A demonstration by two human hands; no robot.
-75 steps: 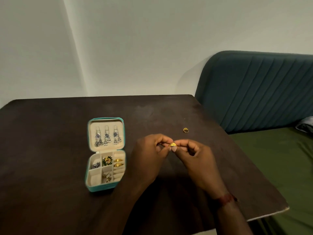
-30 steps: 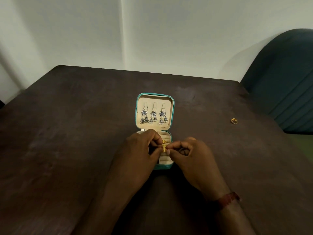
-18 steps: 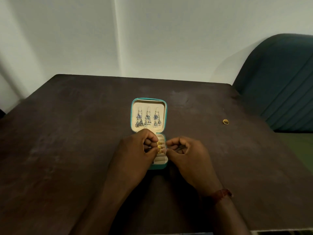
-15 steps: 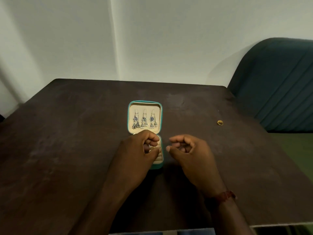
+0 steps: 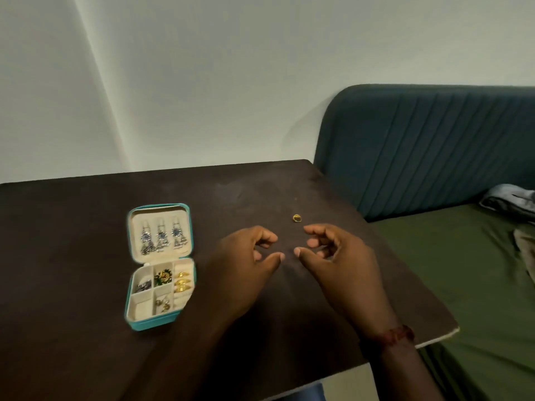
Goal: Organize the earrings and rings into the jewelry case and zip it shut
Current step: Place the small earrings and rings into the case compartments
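Observation:
A small teal jewelry case (image 5: 129,312) lies unzipped and wide on the dark table (image 5: 72,256), left of my hands. Three silver-blue drop earrings (image 5: 161,237) hang in its lid. Three gold rings (image 5: 183,282) sit in the ring rolls at the tray's right, with other pieces in the small compartments. One gold ring (image 5: 297,217) lies loose on the table, just beyond my fingertips. My left hand (image 5: 249,267) and my right hand (image 5: 333,256) hover side by side over the table, fingers loosely curled, holding nothing.
A teal padded headboard (image 5: 428,146) and a bed with a green sheet (image 5: 469,285) stand right of the table. Crumpled cloth (image 5: 509,199) lies on the bed at far right. The table's right edge runs close to my right wrist. White walls behind.
Both hands pinched a gold ring and set it into the case's ring rolls. They have let go and moved right toward the loose ring; my view has turned right too.

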